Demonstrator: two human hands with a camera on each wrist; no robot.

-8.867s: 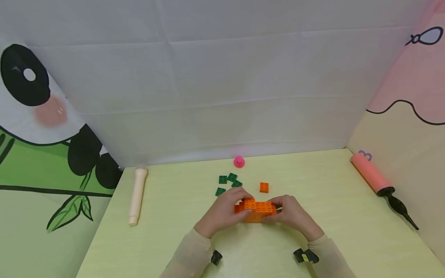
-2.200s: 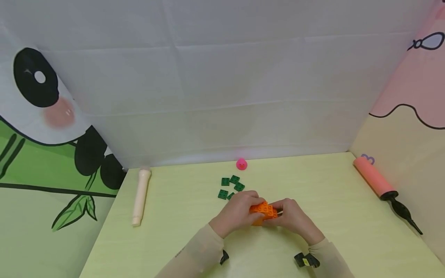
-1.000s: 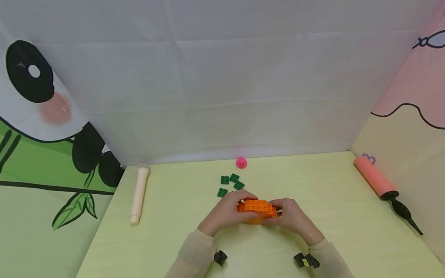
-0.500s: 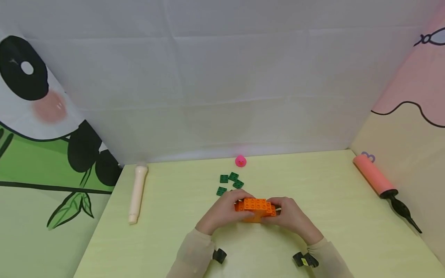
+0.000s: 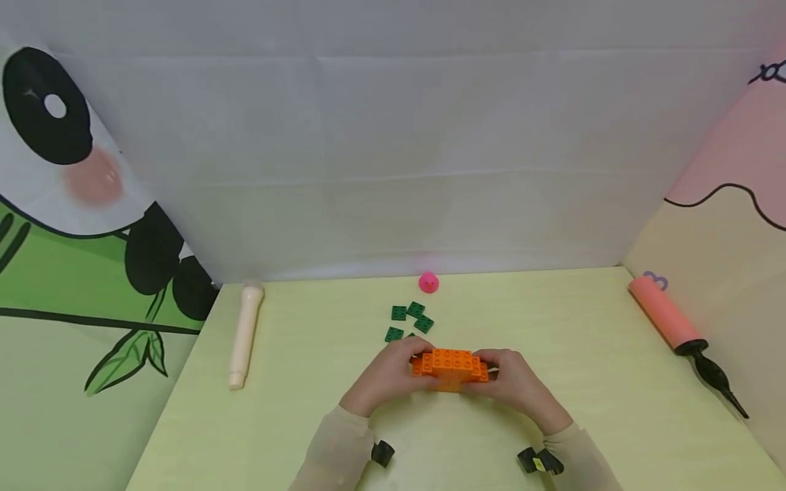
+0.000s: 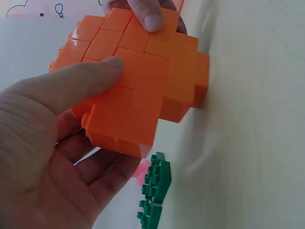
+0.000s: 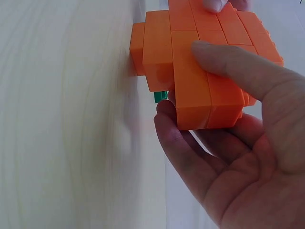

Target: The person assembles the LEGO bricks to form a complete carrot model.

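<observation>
Both hands hold a stepped block of joined orange toy bricks [image 5: 451, 368], low over the table in front of the person. My left hand [image 5: 389, 374] grips its left end; in the left wrist view the thumb lies across the brick face [image 6: 133, 81] with the fingers curled behind. At the right end my right hand [image 5: 518, 382] grips likewise, its thumb on the near face [image 7: 190, 71] in the right wrist view. Studs run along the top, and the lower part narrows in steps. Just beyond the left hand lie several green bricks [image 5: 399, 313], one partly hidden by the fingers.
A small pink round toy [image 5: 428, 282] sits at the table's back edge. Far left lies a pale wooden-looking rod [image 5: 245, 337]. A pink hand pump [image 5: 666, 310] with a black nozzle lies along the right edge. A white cloth wall [image 5: 381, 170] stands behind the table.
The loose orange brick seen earlier is no longer on the table, and the orange block's top row is longer. My left hand has shifted left from its place over the block's top.
</observation>
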